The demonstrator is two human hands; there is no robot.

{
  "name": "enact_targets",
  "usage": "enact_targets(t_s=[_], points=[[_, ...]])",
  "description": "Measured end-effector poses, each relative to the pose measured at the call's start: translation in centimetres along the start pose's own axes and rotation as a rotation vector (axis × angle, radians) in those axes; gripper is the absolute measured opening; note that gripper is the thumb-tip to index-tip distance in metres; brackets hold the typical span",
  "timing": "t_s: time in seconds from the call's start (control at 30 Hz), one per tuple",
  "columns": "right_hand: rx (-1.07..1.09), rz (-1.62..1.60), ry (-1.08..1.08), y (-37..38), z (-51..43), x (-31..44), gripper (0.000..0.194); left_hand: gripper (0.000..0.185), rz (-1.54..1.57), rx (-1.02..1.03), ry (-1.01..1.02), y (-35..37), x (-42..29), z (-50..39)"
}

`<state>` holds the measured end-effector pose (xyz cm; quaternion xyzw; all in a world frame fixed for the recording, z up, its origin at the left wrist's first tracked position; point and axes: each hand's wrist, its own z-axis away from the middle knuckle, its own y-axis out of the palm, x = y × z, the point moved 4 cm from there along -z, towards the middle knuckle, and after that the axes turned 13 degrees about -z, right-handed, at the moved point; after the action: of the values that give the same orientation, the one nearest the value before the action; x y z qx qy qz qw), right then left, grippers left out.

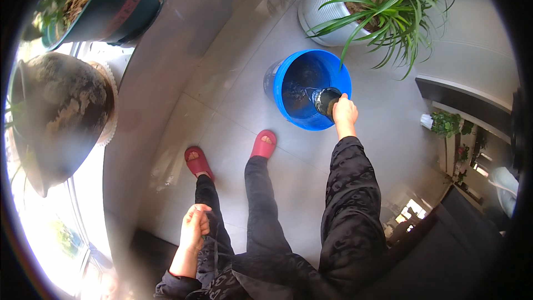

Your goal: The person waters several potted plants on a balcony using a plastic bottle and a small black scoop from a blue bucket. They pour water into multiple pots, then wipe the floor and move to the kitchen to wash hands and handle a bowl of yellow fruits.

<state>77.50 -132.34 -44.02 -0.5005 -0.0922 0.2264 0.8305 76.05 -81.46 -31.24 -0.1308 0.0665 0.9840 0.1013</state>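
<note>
My right hand point(345, 111) grips a dark cup or scoop point(327, 99) at its near side. The cup is tilted inside the mouth of a blue plastic bucket point(344, 76), its lip pointing left. Dark, rippled water point(300, 91) shows in the bucket, with a bright wet streak at the cup's lip. How deep the water is, I cannot tell. Low in front of my body, my left hand point(195, 226) hangs with its fingers curled in, and nothing can be seen in it.
A white ribbed planter point(322, 10) with a long-leaved plant point(391, 12) stands just beyond the bucket. On the ledge point(137, 104) to the left are a dark green pot point(129, 8) and a mottled brown pot point(62, 108). My red slippers point(264, 143) rest on grey floor tiles point(233, 121).
</note>
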Motion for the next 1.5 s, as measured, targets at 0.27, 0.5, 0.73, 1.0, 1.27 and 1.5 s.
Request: enact_targets(t_s=[0.27, 0.5, 0.73, 1.0, 1.27, 1.5], points=[[-0.085, 0.137, 0.033, -4.8, -0.1, -1.2, 0.022, 0.021, 0.039, 0.016, 0.041, -0.5, 0.3, 0.3], [-0.161, 0.105, 0.013, -7.6, 0.2, -3.0, 0.024, 0.021, 0.010, 0.040, 0.050, 0.1, 0.2, 0.7], [-0.145, -0.634, -0.055, -6.1, -1.9, -11.0, 0.024, 0.022, -0.026, 0.061, 0.075, 0.5, -0.3, 0.9], [-0.033, -1.399, 0.168, -5.8, 4.3, -8.7, 0.026, 0.019, 0.055, 0.096, 0.103, 1.1, -1.0, 1.4], [-0.105, -1.483, 0.121, -8.0, 6.8, -8.2, 0.024, 0.009, 0.268, 0.169, 0.115, 1.7, -2.1, 1.1], [-0.057, -1.531, 0.032, -10.2, 7.2, -8.1, 0.023, 0.011, 0.232, 0.207, 0.175, 1.8, -3.0, 1.9]])
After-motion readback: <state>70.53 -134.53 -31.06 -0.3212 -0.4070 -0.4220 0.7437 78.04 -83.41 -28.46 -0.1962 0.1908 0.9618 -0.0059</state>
